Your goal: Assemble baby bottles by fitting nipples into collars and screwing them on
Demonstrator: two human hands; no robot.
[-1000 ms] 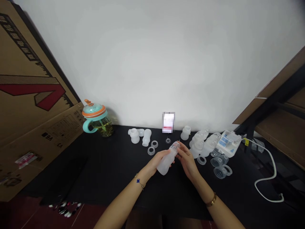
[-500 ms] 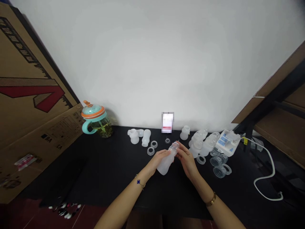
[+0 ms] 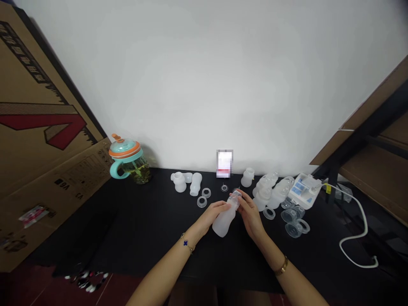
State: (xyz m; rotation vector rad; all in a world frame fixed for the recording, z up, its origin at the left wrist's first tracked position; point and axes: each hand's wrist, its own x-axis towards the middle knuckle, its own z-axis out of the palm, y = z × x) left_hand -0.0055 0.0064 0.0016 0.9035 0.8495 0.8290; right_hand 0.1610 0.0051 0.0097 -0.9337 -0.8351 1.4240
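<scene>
And here you are, both hands full over the black table [image 3: 143, 231]: your left hand [image 3: 211, 213] has its fingers wrapped round the frosted bottle [image 3: 223, 224], thumb lying along it towards the neck. Your right hand [image 3: 251, 216] is up at the clear top [image 3: 235, 196], fingers bent in and closed on it, though some tips are hidden behind. The bottle tilts, top pointing up and to the right, base towards you, right between your two wrists.

Now look around it! Straight ahead, a small disc [image 3: 225, 190] lies between the bottle and the blurred lit screen [image 3: 225, 164] propped by the wall. Off your left fingers, two clear rings, the nearer ring [image 3: 202, 206] and the farther ring [image 3: 206, 196], sit side by side, with an upright white bottle [image 3: 180, 183] and a lying white bottle [image 3: 195, 185] behind them.

Over on the right it's crowded: a loose ring [image 3: 269, 217] just beyond your right hand, then the cluster of frosted bottles [image 3: 263, 198] packed close behind it, clear cups [image 3: 293, 230] further out. Those bottles and cups stand between you and the white box [image 3: 304, 192], whose white cable [image 3: 365, 221] loops to the far right. Way out left, the teal-lidded jug [image 3: 130, 158] stands near the big carton [image 3: 68, 193].
</scene>
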